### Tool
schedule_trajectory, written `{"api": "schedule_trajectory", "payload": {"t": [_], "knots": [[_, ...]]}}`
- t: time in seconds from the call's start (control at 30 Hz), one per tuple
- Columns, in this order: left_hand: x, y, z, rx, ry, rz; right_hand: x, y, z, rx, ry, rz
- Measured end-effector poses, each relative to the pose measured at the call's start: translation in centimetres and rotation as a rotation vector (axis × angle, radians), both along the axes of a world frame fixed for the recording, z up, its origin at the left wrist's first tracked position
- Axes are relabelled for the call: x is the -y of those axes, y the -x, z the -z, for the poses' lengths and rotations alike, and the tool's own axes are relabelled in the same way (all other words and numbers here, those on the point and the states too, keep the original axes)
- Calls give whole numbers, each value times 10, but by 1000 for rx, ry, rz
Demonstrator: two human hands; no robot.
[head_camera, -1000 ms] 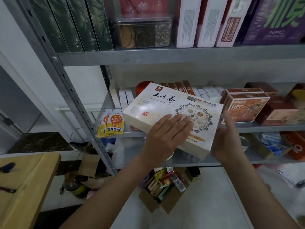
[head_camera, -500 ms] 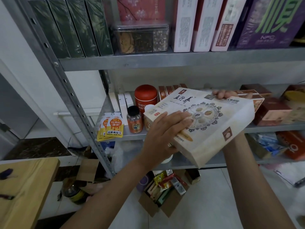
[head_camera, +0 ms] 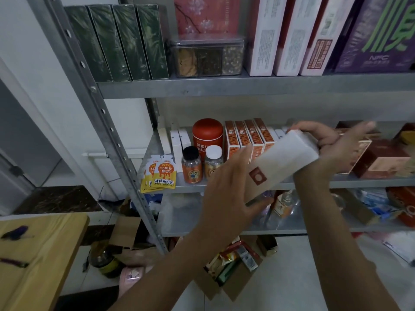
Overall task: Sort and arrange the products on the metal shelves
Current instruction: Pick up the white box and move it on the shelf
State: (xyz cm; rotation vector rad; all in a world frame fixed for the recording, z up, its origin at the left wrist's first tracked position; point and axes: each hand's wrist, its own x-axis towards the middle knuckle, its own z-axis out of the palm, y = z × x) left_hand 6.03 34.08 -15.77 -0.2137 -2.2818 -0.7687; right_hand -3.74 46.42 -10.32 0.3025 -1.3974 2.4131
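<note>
- Nearest you on the left stands the pale wooden counter [head_camera: 40,254], with a dark glass jar [head_camera: 103,259] on the floor just beyond its right end.
- On the floor below your arms sits an open brown cardboard carton [head_camera: 233,286] filled with mixed packets.
- Your left grip [head_camera: 229,187] has the lower end of the flat white cardboard box with a red square mark [head_camera: 283,162]: fingers lie straight along its left face and the thumb hooks under the bottom corner.
- The box is in the air, edge-on to you and tilted, in front of the grey metal middle shelf [head_camera: 359,182].
- Your right grip [head_camera: 330,142] is curled over the box's upper, far end.
- On that shelf, left to right: yellow-and-orange pouches [head_camera: 161,173], two small clear pill bottles [head_camera: 191,164], a red round canister [head_camera: 207,134] behind them, and a row of orange cartons [head_camera: 244,138].
- Brown boxes [head_camera: 381,158] stand further right.
- Farther up, the top shelf [head_camera: 224,86] carries dark green boxes [head_camera: 116,41], a clear plastic tub [head_camera: 206,56], tall white boxes [head_camera: 289,34] and a purple box [head_camera: 377,34].
</note>
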Motion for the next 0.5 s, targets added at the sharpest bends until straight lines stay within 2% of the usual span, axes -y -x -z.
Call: {"api": "schedule_trajectory", "payload": {"t": [0.1, 0.23, 0.3, 0.4, 0.43, 0.5], "knots": [[-2, 12, 0, 101, -118, -50, 18, -7, -3, -22, -68, 32], [6, 16, 8, 68, -163, -172, 24, -1, 5, -51, -223, 95], [13, 16, 5, 84, -252, -178, 23, 4, 9, -92, -323, 107], [28, 20, 2, 185, -672, -43, 6, 17, 28, -147, -576, 214], [35, 21, 2, 211, -808, 2, -4, 22, 37, -104, -653, 247], [45, 22, 1, 248, -975, 49, -22, 32, 53, 56, -666, 212]]}}
